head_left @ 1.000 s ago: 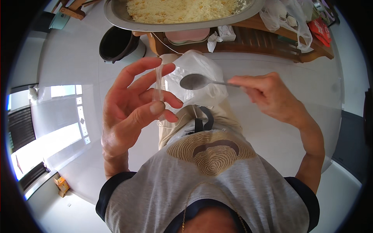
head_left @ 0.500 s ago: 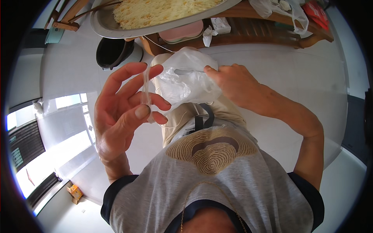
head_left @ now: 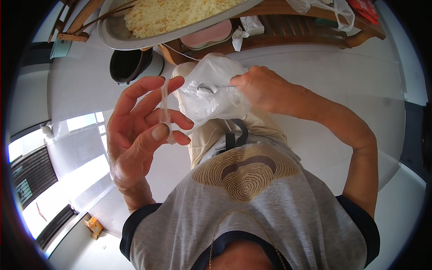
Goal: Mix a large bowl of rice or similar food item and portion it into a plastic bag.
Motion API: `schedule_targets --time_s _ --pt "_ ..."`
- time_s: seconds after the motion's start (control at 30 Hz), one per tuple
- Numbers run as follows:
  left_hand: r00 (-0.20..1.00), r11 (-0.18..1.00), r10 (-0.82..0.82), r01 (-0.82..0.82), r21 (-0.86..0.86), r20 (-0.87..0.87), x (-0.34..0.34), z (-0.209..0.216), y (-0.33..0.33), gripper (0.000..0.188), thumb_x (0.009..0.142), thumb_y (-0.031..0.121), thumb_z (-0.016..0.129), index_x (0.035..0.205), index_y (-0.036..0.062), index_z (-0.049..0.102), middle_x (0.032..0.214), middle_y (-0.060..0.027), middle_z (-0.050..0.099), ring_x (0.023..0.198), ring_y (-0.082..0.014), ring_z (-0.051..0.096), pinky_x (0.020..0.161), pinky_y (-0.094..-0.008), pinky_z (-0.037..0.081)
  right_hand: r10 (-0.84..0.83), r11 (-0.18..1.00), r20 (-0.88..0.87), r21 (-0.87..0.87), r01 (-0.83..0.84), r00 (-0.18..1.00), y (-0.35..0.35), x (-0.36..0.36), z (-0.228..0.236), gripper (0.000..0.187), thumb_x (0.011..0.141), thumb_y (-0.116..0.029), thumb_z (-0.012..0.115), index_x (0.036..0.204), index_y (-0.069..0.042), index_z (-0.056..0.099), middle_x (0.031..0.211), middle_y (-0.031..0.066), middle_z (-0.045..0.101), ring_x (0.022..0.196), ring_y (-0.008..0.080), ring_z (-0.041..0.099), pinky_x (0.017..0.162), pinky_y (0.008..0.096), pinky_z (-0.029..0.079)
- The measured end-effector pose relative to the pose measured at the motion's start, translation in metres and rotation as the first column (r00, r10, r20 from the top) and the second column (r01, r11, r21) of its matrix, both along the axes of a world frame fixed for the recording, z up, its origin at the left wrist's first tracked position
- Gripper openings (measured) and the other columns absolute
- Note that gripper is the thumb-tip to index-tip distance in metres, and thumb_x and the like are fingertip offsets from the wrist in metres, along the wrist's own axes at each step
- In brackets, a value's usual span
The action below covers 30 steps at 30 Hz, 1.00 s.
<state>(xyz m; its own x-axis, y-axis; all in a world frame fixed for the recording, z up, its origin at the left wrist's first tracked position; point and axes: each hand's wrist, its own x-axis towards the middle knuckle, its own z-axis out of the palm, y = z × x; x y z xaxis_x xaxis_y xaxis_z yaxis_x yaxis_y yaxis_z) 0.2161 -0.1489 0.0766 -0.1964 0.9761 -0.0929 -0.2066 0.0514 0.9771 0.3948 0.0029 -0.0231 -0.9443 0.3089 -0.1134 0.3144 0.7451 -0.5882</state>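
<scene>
A thin, see-through plastic bag [head_left: 227, 68] hangs in front of my lap, its mouth facing up. Inside lies white, powdery stuff [head_left: 191, 105]. My left hand [head_left: 135, 135] is closed on a stretched strip of the bag, which runs between thumb and fingertips; the other fingers are spread. In my right hand [head_left: 267, 90] is the handle of a metal spoon [head_left: 223, 86]. The spoon's bowl is over the bag's opening, close to the white stuff, and seems to have some in it.
Beyond the bag, a big metal basin [head_left: 104, 33] of pale grains with yellow bits rests by a wooden bench [head_left: 281, 35]. A dark-lined bucket [head_left: 155, 65] stands below. A pink-lidded box [head_left: 208, 35] and a tissue pack [head_left: 252, 25] are on the bench's lower shelf.
My right hand has shifted slightly left and up, and the spoon has turned so its bowl shows. My left hand keeps its hold on the bag, a little further left.
</scene>
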Motion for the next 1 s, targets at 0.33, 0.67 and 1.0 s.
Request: schedule_targets --time_s 0.33,0.67,1.0 --pt "1.0 1.0 0.007 -0.008 0.019 0.023 -0.003 0.004 0.003 0.056 0.071 0.004 0.061 0.117 -0.0105 0.035 0.116 -0.033 0.042 0.079 -0.0277 0.061 0.062 -0.033 0.054 -0.074 0.987 -0.014 -0.144 0.071 0.997 0.015 0.004 0.012 0.02 0.077 -0.002 0.046 0.091 0.003 0.06 0.073 0.0226 0.058 0.068 0.0345 0.058 0.065 0.0358 0.046" --pt "0.997 0.999 -0.019 0.021 -0.027 0.079 -0.003 0.006 -0.005 0.047 0.075 0.002 0.058 0.115 -0.009 0.036 0.117 -0.0285 0.043 0.082 -0.025 0.06 0.065 -0.0325 0.053 -0.171 0.929 0.068 -0.32 0.184 0.983 0.014 0.01 0.033 0.022 0.078 -0.003 0.045 0.093 0.003 0.06 0.07 0.0218 0.058 0.056 0.029 0.054 0.058 0.0327 0.043" --pt "0.996 0.999 -0.004 0.008 -0.04 0.091 -0.007 0.005 -0.006 0.048 0.076 0.005 0.059 0.116 -0.0086 0.036 0.116 -0.0262 0.044 0.083 -0.023 0.059 0.067 -0.0326 0.052 -0.066 0.974 -0.048 -0.219 0.054 0.997 0.015 0.008 0.025 0.022 0.079 -0.006 0.046 0.093 0.002 0.06 0.066 0.021 0.057 0.054 0.0257 0.055 0.056 0.0315 0.043"
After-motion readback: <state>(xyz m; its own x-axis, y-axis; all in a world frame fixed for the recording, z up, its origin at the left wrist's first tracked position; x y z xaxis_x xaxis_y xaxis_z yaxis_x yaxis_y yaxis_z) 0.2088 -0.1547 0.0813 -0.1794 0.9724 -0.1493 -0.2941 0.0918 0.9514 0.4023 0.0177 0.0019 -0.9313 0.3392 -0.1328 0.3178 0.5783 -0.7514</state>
